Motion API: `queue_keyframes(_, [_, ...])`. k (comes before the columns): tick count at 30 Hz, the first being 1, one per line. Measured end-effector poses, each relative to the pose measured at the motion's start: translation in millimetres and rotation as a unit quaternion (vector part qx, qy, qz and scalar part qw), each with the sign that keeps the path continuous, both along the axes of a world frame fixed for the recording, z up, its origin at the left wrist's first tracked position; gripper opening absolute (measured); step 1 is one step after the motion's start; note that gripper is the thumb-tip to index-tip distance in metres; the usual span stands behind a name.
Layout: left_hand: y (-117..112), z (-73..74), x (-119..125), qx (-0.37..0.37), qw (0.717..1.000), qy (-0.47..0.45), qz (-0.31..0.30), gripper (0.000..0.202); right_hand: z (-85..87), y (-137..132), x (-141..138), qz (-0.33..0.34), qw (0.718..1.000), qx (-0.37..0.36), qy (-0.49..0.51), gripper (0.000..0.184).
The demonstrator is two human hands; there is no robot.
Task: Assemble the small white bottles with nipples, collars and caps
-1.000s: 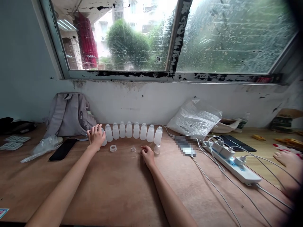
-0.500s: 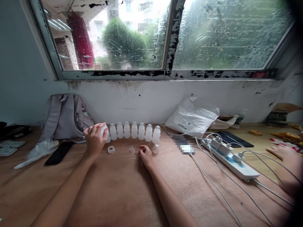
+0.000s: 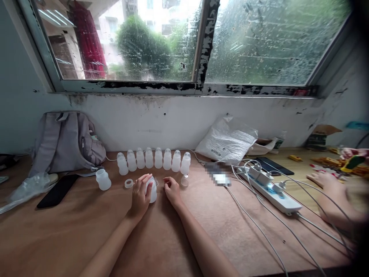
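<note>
My left hand is closed around a white translucent baby bottle, which stands upright at the middle of the table. Just to its right, my right hand rests on the tabletop with its fingers curled in and nothing visible in them. A clear teat is partly hidden behind the held bottle. Left of that hand lies a white screw ring. A clear dome cap sits beyond my right hand. Farther left is a bottle without a top. Several capped bottles form a curved row behind.
A grey backpack, plastic bag and black phone occupy the left. To the right are a silver padded bag, a power strip with trailing cables, and a black tablet. Another person's hand works at far right.
My left hand has moved right and nearer from the row's left end, bringing the bottle along. The topless bottle at left now shows. The view has shifted; my right hand stays curled on the table.
</note>
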State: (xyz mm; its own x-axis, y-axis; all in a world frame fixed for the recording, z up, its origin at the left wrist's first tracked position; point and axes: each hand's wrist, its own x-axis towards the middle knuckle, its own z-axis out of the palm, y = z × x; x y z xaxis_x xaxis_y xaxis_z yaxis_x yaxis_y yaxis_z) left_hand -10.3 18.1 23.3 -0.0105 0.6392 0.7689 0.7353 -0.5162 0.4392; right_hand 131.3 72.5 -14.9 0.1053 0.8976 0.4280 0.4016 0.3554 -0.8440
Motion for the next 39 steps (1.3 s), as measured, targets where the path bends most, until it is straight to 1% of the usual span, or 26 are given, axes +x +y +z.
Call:
queue_keyframes(4, [-2.9, -9.4, 5.0, -0.069, 0.996, -0.052, -0.019, 0.045, 0.8, -0.4, -3.0, 0.011, 1.000, 0.002, -0.005, 0.023])
queue_keyframes(6, [-2.3, -14.4, 6.2, -0.096, 0.992, -0.074, -0.028, 0.050, 0.5, -0.8, -5.2, 0.019, 1.000, 0.003, -0.008, 0.023])
queue_keyframes(8, [-0.7, -18.9, 6.1, -0.120, 0.989, -0.081, -0.043, 0.055, -0.2, -1.3, -7.4, 0.029, 1.000, 0.005, -0.011, 0.023])
queue_keyframes(10, [0.9, -22.3, 5.4, -0.147, 0.984, -0.085, -0.058, 0.065, -0.7, -2.3, -9.2, 0.036, 0.999, 0.005, -0.012, 0.022])
queue_keyframes(13, [1.4, -25.0, 5.0, -0.190, 0.975, -0.096, -0.066, 0.076, 0.7, -5.4, -10.5, 0.040, 0.999, -0.012, 0.014, 0.016])
queue_keyframes(14, [1.1, -25.2, 5.2, -0.200, 0.972, -0.103, -0.066, 0.076, 2.2, -7.0, -10.7, 0.047, 0.998, -0.020, 0.034, 0.015])
queue_keyframes(16, [0.7, -24.9, 5.5, -0.211, 0.968, -0.111, -0.074, 0.073, 7.0, -11.5, -11.0, 0.070, 0.993, -0.031, 0.085, 0.020])
queue_keyframes(20, [1.2, -25.2, 4.8, -0.243, 0.961, -0.070, -0.111, 0.055, 24.8, -24.8, -12.6, 0.105, 0.976, -0.021, 0.190, 0.034])
queue_keyframes(23, [0.5, -25.0, 4.8, -0.258, 0.960, -0.036, -0.104, 0.045, 42.3, -36.5, -15.1, 0.134, 0.962, -0.024, 0.239, 0.033])
queue_keyframes(25, [-2.5, -22.4, 6.5, -0.255, 0.961, -0.036, -0.101, 0.040, 52.2, -42.5, -17.0, 0.146, 0.953, -0.033, 0.264, 0.032])
queue_keyframes(26, [-4.9, -20.2, 7.9, -0.259, 0.958, -0.046, -0.113, 0.039, 55.8, -44.3, -17.8, 0.144, 0.949, -0.040, 0.277, 0.031])
queue_keyframes(27, [-7.9, -17.6, 9.6, -0.273, 0.950, -0.063, -0.138, 0.039, 58.4, -45.4, -18.6, 0.139, 0.945, -0.049, 0.291, 0.029])
queue_keyframes(28, [-11.1, -14.7, 11.5, -0.301, 0.934, -0.091, -0.172, 0.038, 60.1, -45.5, -19.2, 0.132, 0.940, -0.061, 0.308, 0.026])
queue_keyframes(29, [-14.5, -11.8, 13.4, -0.341, 0.907, -0.127, -0.214, 0.037, 60.9, -44.8, -19.4, 0.129, 0.933, -0.076, 0.328, 0.025])
queue_keyframes(30, [-17.9, -9.1, 15.3, -0.387, 0.869, -0.172, -0.257, 0.034, 61.1, -43.4, -19.3, 0.130, 0.923, -0.093, 0.351, 0.025])
queue_keyframes(31, [-21.1, -6.8, 16.9, -0.431, 0.823, -0.222, -0.296, 0.031, 60.9, -41.3, -18.7, 0.135, 0.910, -0.111, 0.375, 0.025])
queue_keyframes(33, [-27.0, -3.4, 19.0, -0.504, 0.717, -0.316, -0.363, 0.028, 59.9, -35.5, -15.2, 0.153, 0.879, -0.151, 0.426, 0.026])
queue_keyframes(34, [-29.6, -2.3, 19.5, -0.532, 0.666, -0.348, -0.391, 0.029, 59.1, -31.8, -12.1, 0.157, 0.864, -0.166, 0.449, 0.028])
queue_keyframes(35, [-32.1, -1.5, 19.8, -0.551, 0.623, -0.368, -0.415, 0.030, 57.8, -27.7, -8.0, 0.153, 0.855, -0.170, 0.466, 0.029])
queue_keyframes(36, [-34.3, -1.0, 20.1, -0.564, 0.593, -0.380, -0.431, 0.031, 55.9, -23.3, -3.1, 0.140, 0.853, -0.165, 0.476, 0.029])
queue_keyframes(37, [-36.2, -0.8, 20.4, -0.570, 0.577, -0.384, -0.441, 0.032, 53.1, -18.6, 2.4, 0.120, 0.860, -0.146, 0.475, 0.029])
queue_keyframes(38, [-37.6, -0.8, 20.8, -0.570, 0.574, -0.385, -0.445, 0.034, 49.5, -13.9, 8.4, 0.096, 0.875, -0.116, 0.460, 0.028])
queue_keyframes(39, [-38.5, -1.1, 21.4, -0.566, 0.579, -0.385, -0.442, 0.035, 45.3, -9.3, 14.5, 0.077, 0.894, -0.088, 0.432, 0.026])
